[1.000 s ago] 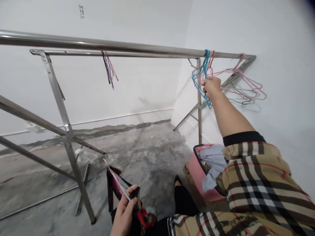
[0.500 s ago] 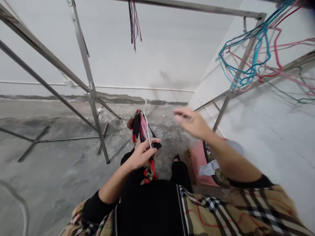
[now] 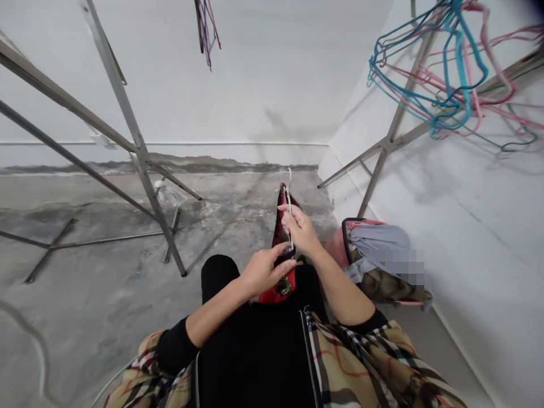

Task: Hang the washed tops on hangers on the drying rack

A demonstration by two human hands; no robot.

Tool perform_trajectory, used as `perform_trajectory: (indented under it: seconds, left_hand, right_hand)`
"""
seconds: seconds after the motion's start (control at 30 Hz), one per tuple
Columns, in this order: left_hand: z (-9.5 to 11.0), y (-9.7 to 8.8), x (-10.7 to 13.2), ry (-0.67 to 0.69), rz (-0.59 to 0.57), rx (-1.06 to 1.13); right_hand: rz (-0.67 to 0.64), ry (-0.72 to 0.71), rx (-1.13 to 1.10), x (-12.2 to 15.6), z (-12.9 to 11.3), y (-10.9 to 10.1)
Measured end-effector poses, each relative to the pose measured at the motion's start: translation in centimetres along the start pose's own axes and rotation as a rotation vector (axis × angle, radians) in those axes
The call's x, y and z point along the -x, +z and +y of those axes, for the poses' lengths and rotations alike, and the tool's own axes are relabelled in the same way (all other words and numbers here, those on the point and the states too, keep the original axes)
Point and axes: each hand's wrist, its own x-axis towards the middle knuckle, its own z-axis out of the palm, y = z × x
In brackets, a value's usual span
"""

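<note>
A white hanger [image 3: 289, 179] stands out in front of me, its hook pointing away toward the wall. On it hangs a red, black and patterned garment [image 3: 280, 290], which trails down over my knees. My left hand [image 3: 267, 271] is closed at the hanger's near end, thumb and fingers around the garment's dark edge. Just beyond it, my right hand [image 3: 300, 229] pinches the hanger's arm with the cloth beside it. Fingers cover part of both the hanger and the garment.
A pink basket [image 3: 336, 248] with grey cloth [image 3: 376, 241] and other clothes stands to my right. Blue hangers [image 3: 461, 68] and pink ones hang from a metal rack [image 3: 393, 124] at upper right. Another metal frame [image 3: 155, 207] stands on the left.
My right hand has come in from the right, where it was open and empty, and now grips the hanger. Hanger, garment and left hand have shifted right in view.
</note>
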Motion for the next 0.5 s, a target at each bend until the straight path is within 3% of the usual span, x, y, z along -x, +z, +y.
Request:
perform_trajectory:
  seconds: [0.13, 0.2, 0.33, 0.4, 0.5]
  left_hand:
    - [-2.0, 1.4, 0.5, 0.034, 0.04, -0.012]
    - [-3.2, 1.4, 0.1, 0.049, 0.178, -0.015]
    - [-5.2, 0.2, -1.7, 0.041, 0.608, -0.022]
    - [-5.8, -0.3, -2.7, 0.051, 0.707, -0.038]
    - [-6.4, -0.3, -3.6, 0.048, 0.729, -0.041]
  right_hand:
    - [-0.126, -0.058, -0.034, 1.5, -0.4, -2.3]
    - [-0.222, -0.063, -0.006, 2.8, -1.0, -3.6]
    - [-0.387, -0.017, 0.024, 6.5, -2.2, -5.2]
    - [-0.455, 0.044, 0.012, 8.3, -2.4, -5.6]
    - [-0.518, 0.144, -0.031, 10.7, -2.2, -6.1]
